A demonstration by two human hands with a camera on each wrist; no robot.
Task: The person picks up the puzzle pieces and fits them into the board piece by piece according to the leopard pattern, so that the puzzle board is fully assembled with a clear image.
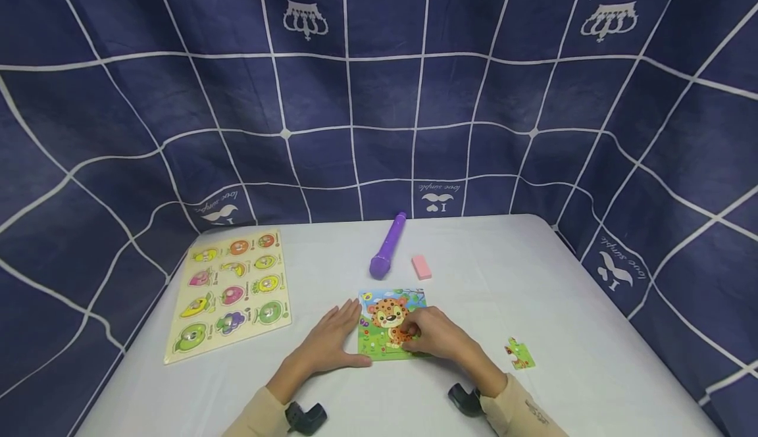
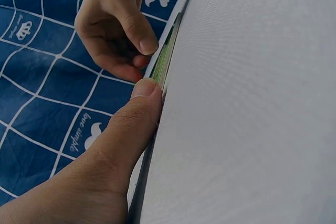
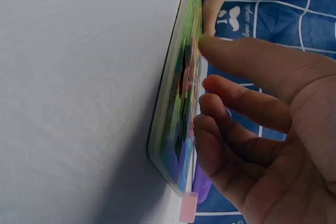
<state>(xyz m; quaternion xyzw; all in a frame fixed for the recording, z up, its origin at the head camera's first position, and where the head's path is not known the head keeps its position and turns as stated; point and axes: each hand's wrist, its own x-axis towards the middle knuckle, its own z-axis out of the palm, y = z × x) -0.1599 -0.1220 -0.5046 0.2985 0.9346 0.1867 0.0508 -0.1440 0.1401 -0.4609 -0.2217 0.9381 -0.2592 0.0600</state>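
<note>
A jigsaw puzzle (image 1: 379, 349) with a leopard cub picture lies flat on the white table. My left hand (image 1: 329, 343) rests along its left side, fingers extended and thumb at the near left corner; in the left wrist view the thumb (image 2: 131, 124) touches the puzzle's edge. My right hand (image 1: 435, 334) is over the right part of the picture, fingers loosely bent. Its thumb (image 3: 247, 59) touches the puzzle surface in the right wrist view, and no piece shows between the fingers. Dark gaps appear in the puzzle there. A loose green puzzle piece (image 1: 521, 353) lies to the right.
Beyond the puzzle lie a purple toy microphone (image 1: 387, 247) and a pink block (image 1: 422, 267). At the left stands out a wooden fruit board (image 1: 222, 285), lying flat. Dark blue checked cloth (image 1: 379, 95) hangs around the table (image 1: 503, 272).
</note>
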